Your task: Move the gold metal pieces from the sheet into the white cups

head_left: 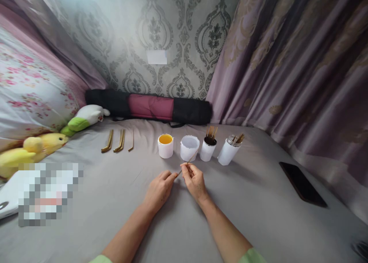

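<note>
Grey bedsheet (115,209) seen from above; left hand (159,188) and right hand (194,180) meet near sheet's middle, both pinching one thin stick (192,157), possibly wood; left fingertips closed on near end, right thumb and forefinger closed mid-shaft; far tip points toward empty white cup (189,148). Row just beyond hands: cup of yellow liquid (165,146), empty white cup, cup of dark sticks (208,148), tilted jar of sticks (228,151). Bent gold straws (115,141) toward left edge; black phone (302,183) toward right edge.

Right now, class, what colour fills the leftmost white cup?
Orange-yellow fills the leftmost white cup, best seen in the head view.
</note>
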Demonstrator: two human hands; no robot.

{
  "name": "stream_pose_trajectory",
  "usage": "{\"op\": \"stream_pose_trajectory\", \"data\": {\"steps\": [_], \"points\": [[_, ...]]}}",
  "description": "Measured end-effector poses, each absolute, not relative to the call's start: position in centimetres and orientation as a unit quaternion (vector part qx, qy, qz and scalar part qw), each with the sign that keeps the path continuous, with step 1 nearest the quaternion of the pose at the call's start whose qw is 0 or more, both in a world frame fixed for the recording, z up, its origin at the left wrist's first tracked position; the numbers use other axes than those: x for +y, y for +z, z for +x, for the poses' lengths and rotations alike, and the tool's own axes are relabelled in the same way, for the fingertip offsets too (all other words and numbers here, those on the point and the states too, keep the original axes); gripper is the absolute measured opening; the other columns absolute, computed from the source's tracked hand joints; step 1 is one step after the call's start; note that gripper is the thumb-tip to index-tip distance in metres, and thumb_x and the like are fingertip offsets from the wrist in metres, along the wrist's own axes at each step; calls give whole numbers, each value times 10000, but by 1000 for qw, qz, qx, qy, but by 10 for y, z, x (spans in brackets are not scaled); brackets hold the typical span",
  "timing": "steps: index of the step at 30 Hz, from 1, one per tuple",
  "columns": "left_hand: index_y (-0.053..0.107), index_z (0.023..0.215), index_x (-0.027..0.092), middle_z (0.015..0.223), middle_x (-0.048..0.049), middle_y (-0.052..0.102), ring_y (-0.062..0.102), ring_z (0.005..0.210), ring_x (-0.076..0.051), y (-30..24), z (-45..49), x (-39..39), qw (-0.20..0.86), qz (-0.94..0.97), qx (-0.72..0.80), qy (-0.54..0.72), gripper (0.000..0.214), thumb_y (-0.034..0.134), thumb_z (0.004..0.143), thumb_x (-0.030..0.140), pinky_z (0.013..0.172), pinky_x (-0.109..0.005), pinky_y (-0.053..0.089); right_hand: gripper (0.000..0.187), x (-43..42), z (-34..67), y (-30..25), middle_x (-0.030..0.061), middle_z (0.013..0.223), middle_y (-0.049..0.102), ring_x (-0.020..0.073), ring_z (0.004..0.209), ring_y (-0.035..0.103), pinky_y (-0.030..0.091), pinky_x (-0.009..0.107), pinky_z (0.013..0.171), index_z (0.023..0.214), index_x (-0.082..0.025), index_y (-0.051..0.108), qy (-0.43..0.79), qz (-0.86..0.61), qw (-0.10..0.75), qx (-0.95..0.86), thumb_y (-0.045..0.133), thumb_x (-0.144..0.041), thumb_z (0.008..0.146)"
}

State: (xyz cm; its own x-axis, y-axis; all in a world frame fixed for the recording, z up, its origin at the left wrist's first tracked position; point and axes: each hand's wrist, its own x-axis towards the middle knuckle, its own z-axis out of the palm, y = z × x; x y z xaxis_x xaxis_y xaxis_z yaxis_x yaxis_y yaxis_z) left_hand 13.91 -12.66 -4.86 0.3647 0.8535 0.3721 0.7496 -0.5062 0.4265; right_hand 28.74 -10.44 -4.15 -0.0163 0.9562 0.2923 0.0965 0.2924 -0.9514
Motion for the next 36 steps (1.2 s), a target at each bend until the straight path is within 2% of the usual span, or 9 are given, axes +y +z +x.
{"op": "stream_pose_trajectory", "data": {"steps": [14, 25, 36], "points": [[566, 1035, 213, 874, -49, 564, 561, 817, -140, -55, 142, -125, 125, 805, 502, 291, 296, 311, 893, 264, 726, -231, 426, 310, -103, 288, -44, -2, 628, 547, 76, 499, 455, 391, 181, 480, 855, -144, 598, 396, -466, 529, -588, 459, -419, 821], [594, 959, 191, 807, -38, 550, 546, 741, -123, -55, 145, -125, 197, 771, 501, 341, 272, 346, 886, 274, 684, -214, 404, 311, -104, 289, -43, -11, 616, 514, 63, 471, 412, 363, 168, 438, 848, -141, 587, 414, -466, 523, -581, 454, -422, 826], [602, 953, 166, 793, -49, 587, 522, 655, -114, -48, 152, -128, 275, 733, 504, 365, 244, 396, 844, 238, 618, -207, 375, 312, -102, 291, -47, -2, 654, 537, 72, 482, 436, 361, 181, 442, 886, -154, 583, 413, -472, 519, -581, 429, -421, 841]]}}
